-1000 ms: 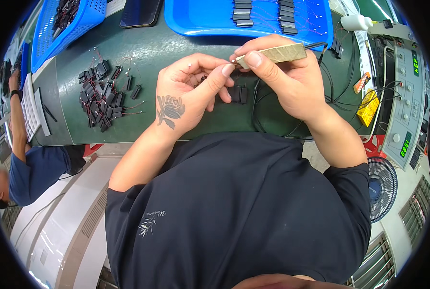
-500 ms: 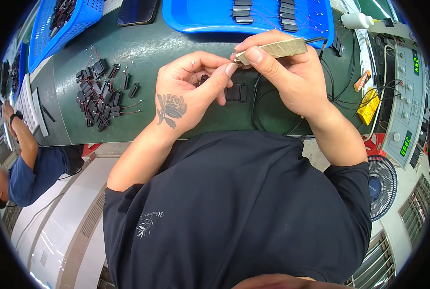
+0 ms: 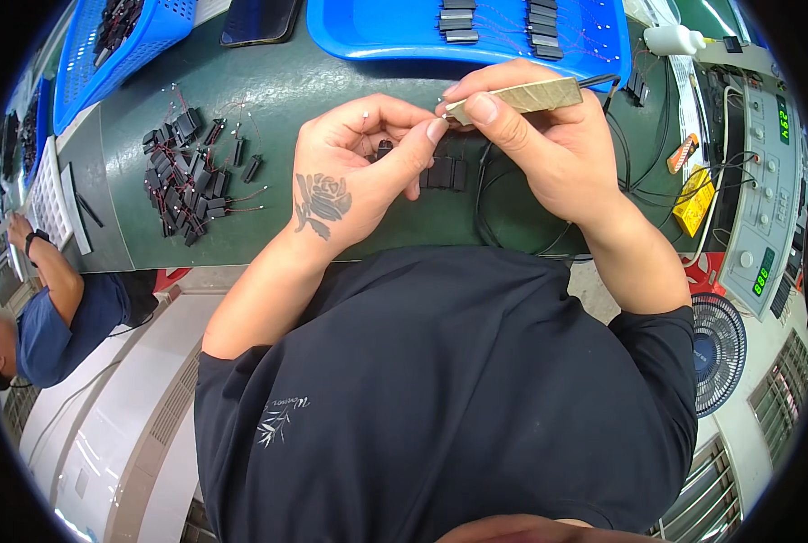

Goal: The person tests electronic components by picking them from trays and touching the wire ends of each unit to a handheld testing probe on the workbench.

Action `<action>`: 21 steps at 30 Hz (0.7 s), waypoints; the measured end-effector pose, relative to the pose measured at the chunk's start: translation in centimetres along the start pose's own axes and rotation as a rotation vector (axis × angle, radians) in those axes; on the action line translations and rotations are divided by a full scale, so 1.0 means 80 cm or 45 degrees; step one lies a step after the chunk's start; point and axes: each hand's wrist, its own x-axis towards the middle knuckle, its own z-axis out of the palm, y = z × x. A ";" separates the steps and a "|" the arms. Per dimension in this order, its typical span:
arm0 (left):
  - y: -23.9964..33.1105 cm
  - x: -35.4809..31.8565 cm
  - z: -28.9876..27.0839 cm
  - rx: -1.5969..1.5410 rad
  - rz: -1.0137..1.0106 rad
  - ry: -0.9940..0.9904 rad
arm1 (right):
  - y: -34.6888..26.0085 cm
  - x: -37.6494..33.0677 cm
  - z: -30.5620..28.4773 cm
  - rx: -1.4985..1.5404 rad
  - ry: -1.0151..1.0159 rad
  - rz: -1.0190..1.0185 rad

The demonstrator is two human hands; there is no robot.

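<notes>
My left hand [image 3: 354, 167] is closed, thumb and forefinger pinching a tiny wire end at the fingertips. A small black part [image 3: 384, 148] shows partly beneath its curled fingers; the rest is hidden. In my right hand [image 3: 558, 145] is a flat, tan, tape-wrapped probe [image 3: 535, 94], with black leads coming from its far end. Its tip meets the left fingertips, and the exact contact is too small to make out. Below the fingertips, black wired modules [image 3: 445, 173] lie side by side on the green bench [image 3: 286, 244].
A heap of black modules [image 3: 182, 181] lies on the left, below a blue basket [image 3: 155, 45]. A blue tray [image 3: 327, 36] holds rows of modules. Black cables run toward a power supply [image 3: 757, 195] at right, past a yellow box [image 3: 693, 201]. A co-worker [image 3: 56, 317] sits far left.
My hands hold almost the same pose, with the probe still at the left fingertips. The co-worker's hand and forearm at the far left have shifted slightly.
</notes>
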 end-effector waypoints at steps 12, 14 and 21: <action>0.000 0.000 0.001 0.011 -0.003 -0.009 | 0.001 0.000 -0.001 -0.039 -0.014 -0.039; 0.000 0.000 0.000 0.017 -0.002 -0.013 | 0.001 0.000 -0.001 -0.034 -0.010 -0.033; 0.010 -0.004 -0.007 -0.043 -0.132 0.020 | 0.001 0.004 0.000 0.008 -0.038 -0.110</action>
